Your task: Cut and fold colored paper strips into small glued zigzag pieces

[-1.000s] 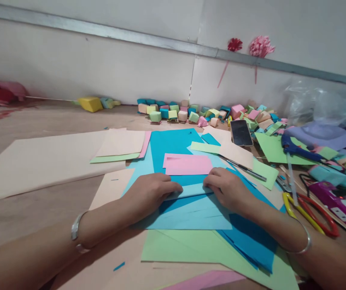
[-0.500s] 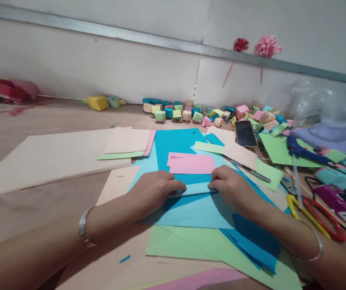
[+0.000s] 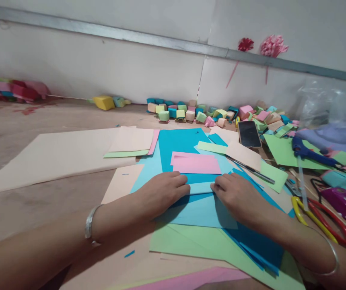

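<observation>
While our left hand (image 3: 163,194) and right hand (image 3: 237,198) pinch a light-blue strip (image 3: 200,188), pink paper (image 3: 196,164) lies just beyond.
Phone (image 3: 249,134), glue gun (image 3: 311,153): farther right.

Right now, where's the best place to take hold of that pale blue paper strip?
Probably near its two ends, coming in from each side: left hand at one, right hand at the other. The pale blue strip looks long and narrow and lies crosswise, so this should keep it straight.
</observation>
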A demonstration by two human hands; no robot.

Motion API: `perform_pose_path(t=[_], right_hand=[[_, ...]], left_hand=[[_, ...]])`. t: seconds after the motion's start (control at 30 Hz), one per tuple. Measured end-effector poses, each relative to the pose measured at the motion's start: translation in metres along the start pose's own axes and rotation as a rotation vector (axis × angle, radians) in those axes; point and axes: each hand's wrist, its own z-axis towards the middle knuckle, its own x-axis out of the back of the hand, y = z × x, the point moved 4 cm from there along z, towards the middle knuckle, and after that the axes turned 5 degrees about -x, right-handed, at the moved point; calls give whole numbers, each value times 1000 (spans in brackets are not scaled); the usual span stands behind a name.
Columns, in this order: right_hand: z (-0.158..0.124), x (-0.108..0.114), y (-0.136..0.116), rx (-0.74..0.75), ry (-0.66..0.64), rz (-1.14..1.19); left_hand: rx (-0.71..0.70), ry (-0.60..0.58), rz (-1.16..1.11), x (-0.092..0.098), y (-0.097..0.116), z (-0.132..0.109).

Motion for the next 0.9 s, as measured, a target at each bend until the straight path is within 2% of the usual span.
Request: perform_pose_path(t=[0.1, 0.2, 0.37, 0.53, 0.9], right_hand=[[-3, -3, -4, -1, 15, -31], [-7, -1, -11, 22, -27, -82], [-9, 9, -26, 16, -61, -169], [-12, 8, -37, 3, -64, -264], [-17, 4, -38, -66, -193, -377]], left_hand=[[28, 1, -29, 4, 5, 2], [39, 29, -11, 7, 11, 2], [51, -7, 72, 0, 14, 3], [64, -34, 115, -1, 14, 5], [53, -39, 82, 4, 19, 5]])
